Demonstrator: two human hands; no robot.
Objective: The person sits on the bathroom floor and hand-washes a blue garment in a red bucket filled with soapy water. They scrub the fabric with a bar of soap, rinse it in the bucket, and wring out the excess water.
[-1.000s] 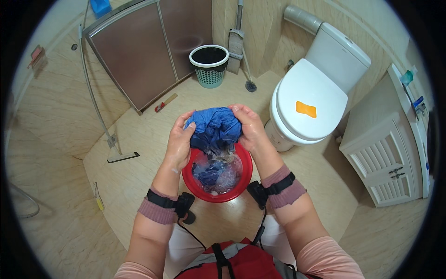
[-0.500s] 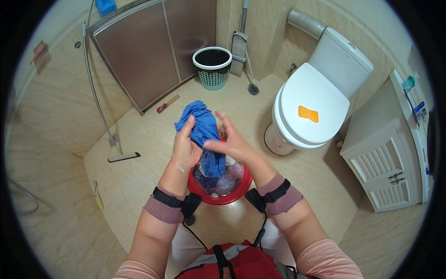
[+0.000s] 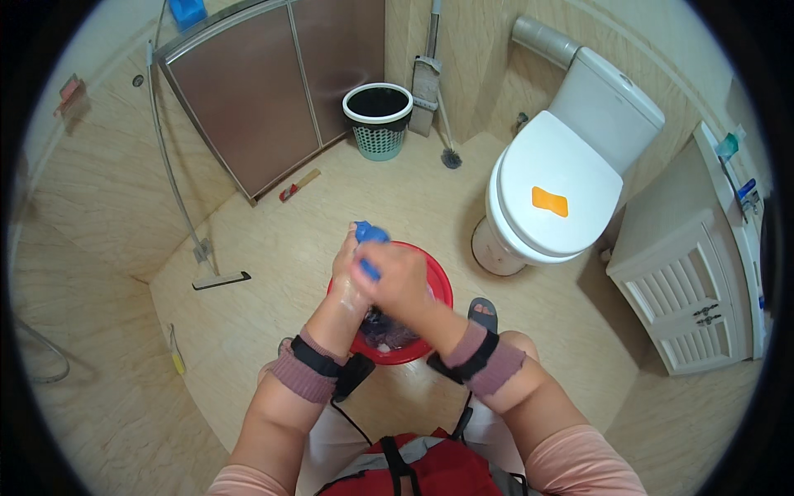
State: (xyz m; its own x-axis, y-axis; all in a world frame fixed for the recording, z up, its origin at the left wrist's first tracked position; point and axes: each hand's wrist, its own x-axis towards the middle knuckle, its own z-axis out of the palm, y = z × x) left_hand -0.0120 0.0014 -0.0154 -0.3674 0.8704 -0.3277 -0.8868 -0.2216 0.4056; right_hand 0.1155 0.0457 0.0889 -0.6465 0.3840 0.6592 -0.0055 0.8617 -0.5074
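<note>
A blue cloth [image 3: 372, 234] is bunched up small between my two hands above a red basin [image 3: 440, 273]. My left hand [image 3: 346, 263], with wet suds running down to the wrist, is closed round the cloth. Pressed over it from the right, my right hand [image 3: 395, 277] also grips the cloth, its fingers a little blurred. Only scraps of blue show between the hands. In the basin lies dark wet laundry [image 3: 385, 329] in soapy water; my hands and forearms hide much of it.
Ahead stands a waste bin [image 3: 379, 140], with a red-headed brush [image 3: 298, 186] on the floor left of it. A floor squeegee [image 3: 220, 280] leans at the left. To the right are a toilet [image 3: 562, 182] bearing an orange sticker and a white cabinet [image 3: 686, 289].
The blue cloth, hanging loosely before, is now squeezed into a compact bundle. My right hand has closed over it and come left against my left hand.
</note>
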